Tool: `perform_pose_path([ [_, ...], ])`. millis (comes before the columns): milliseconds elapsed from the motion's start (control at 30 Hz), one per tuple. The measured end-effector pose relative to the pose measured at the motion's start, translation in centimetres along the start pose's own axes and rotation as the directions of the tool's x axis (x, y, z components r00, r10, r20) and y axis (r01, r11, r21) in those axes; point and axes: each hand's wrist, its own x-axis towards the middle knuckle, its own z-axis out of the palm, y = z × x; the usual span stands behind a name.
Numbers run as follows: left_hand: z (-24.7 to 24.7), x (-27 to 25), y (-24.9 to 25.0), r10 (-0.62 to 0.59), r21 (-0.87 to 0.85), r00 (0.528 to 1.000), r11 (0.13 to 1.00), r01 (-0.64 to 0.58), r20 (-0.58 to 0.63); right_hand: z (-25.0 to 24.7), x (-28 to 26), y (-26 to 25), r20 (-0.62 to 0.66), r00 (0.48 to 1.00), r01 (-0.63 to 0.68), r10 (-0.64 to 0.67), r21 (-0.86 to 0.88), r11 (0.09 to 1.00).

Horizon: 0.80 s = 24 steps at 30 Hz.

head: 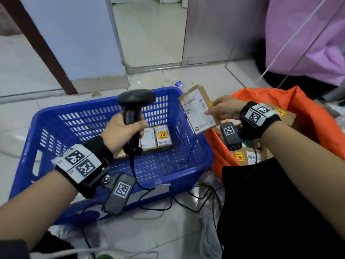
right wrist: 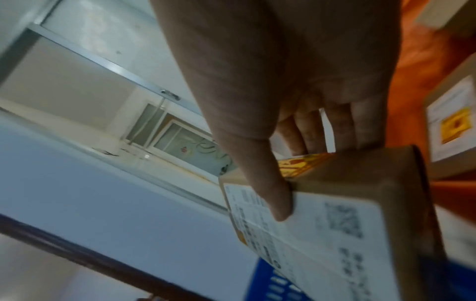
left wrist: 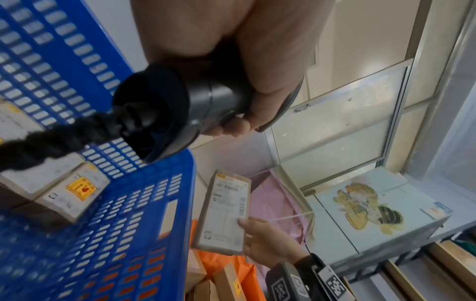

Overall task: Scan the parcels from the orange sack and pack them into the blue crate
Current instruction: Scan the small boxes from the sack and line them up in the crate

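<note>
1. Left hand (head: 123,131) wrapped round the scanner (head: 133,109) handle, over the blue crate (head: 115,186); the left wrist view alone shows the handle's base and cord.
2. Right hand (head: 225,110) pinches a parcel (head: 197,109), thumb on its white label; the right wrist view shows the fingers behind it.
3. Parcel: brown box, held between crate and orange sack (head: 306,116).
4. Boxes (head: 155,138) in the crate; more in the sack. Black cables (head: 186,200) on the floor.
</note>
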Motion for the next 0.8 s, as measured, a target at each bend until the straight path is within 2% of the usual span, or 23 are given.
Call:
perform_pose_path([
  [100,-2.2,-0.9,0.0,0.001,-0.044,0.999,0.999,-0.003,-0.048,2.1,-0.9,-2.8,0.046,0.998,0.051,-0.054,0.053,0.997],
  [200,-4.1,-1.6,-0.1,0.011,-0.057,0.997,0.998,-0.015,-0.074,6.3,-1.4,-4.8,0.169,0.977,0.113,-0.129,0.102,0.988],
  [433,-7.7,-3.0,-1.9,0.005,0.011,0.977,1.000,-0.003,-0.213,18.6,1.3,-7.0,0.390,0.903,0.098,-0.181,0.224,0.970],
  [500,-8.3,-2.9,-2.4,-0.007,0.040,0.960,0.999,0.019,-0.278,21.5,2.8,-6.7,0.403,0.900,0.069,-0.168,0.249,0.966],
  [567,-8.8,-2.8,-2.9,-0.049,0.000,0.945,0.999,0.052,-0.324,23.6,3.7,-6.5,0.401,0.904,0.050,-0.147,0.243,0.969],
  [633,-9.0,-2.8,-3.2,-0.088,-0.049,0.946,0.996,0.077,-0.311,24.7,4.7,-6.3,0.410,0.903,0.028,-0.129,0.244,0.969],
  [800,-9.7,-4.6,-5.3,-0.127,0.007,0.939,0.991,0.136,-0.320,25.9,5.9,-5.7,0.407,0.909,-0.012,-0.091,0.243,0.970],
])
